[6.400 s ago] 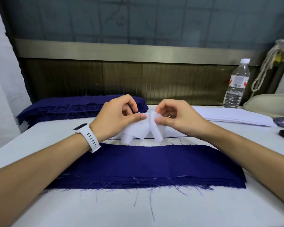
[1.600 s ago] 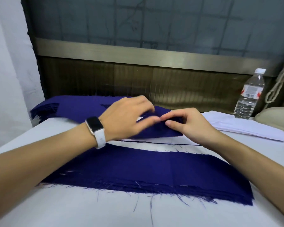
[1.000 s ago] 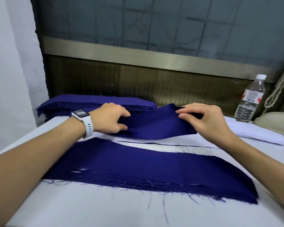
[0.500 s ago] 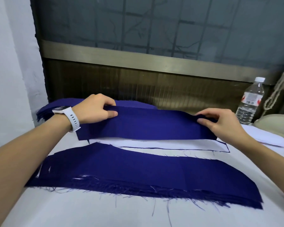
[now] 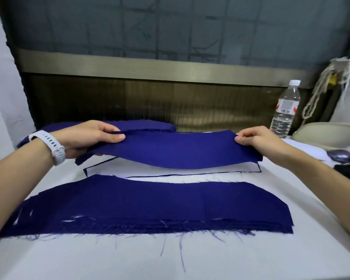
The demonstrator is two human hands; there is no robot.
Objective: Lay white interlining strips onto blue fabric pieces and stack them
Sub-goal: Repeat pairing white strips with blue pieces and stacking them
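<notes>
Bright, soft and even over the white table (image 5: 190, 259), apparently lit from overhead. Only a faint, soft-edged shadow under the lifted blue fabric piece (image 5: 176, 150) at centre. Dim and murky across the upper third, with a dull sheen on the metal band (image 5: 150, 67). Strongly bowed by wide-angle distortion toward the edges. Slightly smeared at far left and soft at far right.

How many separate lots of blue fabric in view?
4. A held piece between left hand and right hand; a near stack by camera; a back pile far left; a covered piece under the white strip, only its edge showing. Pieces inside stacks can't be counted.
</notes>
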